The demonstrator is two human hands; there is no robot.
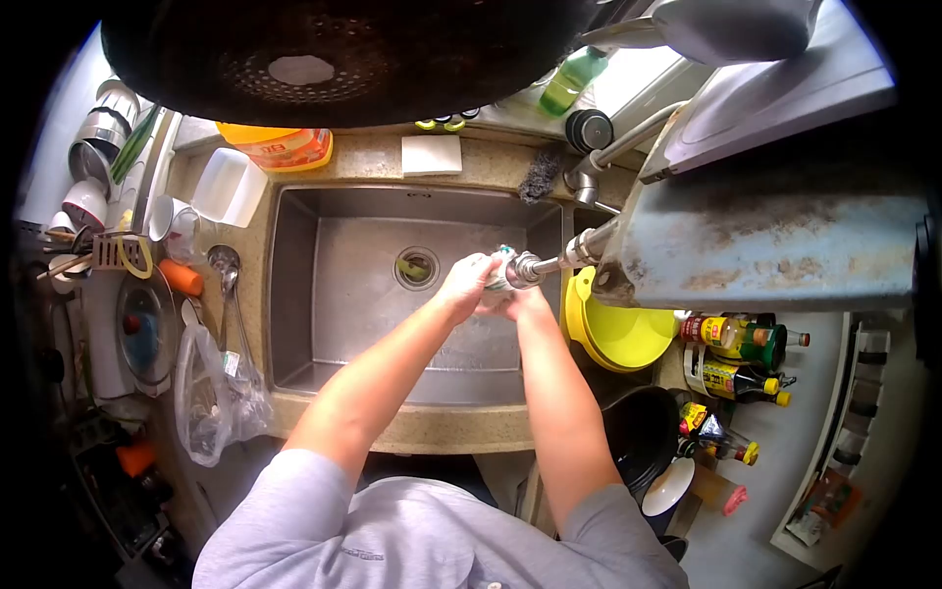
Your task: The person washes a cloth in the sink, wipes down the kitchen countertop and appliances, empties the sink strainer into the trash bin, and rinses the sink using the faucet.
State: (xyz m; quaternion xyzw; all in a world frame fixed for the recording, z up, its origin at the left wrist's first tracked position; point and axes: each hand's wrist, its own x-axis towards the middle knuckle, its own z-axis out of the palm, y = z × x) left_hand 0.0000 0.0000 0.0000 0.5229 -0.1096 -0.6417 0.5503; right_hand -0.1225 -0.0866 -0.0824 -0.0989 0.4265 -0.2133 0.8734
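Note:
Over the right side of the steel sink (412,324), my two hands are pressed together under the tip of the faucet (538,267). A crumpled pale cloth (499,267) with a few teal spots pokes out between them. My left hand (467,283) is closed around its left side. My right hand (512,303) is closed on it from below and the right, its fingers partly hidden. Greenish scraps lie in the drain (417,268).
A yellow basin (628,329) and several sauce bottles (741,378) stand on the right. A dark pan (343,59) hangs overhead. Left of the sink are a plastic bag (204,393), ladles (228,265) and a white container (231,187). A white sponge (432,155) lies behind it.

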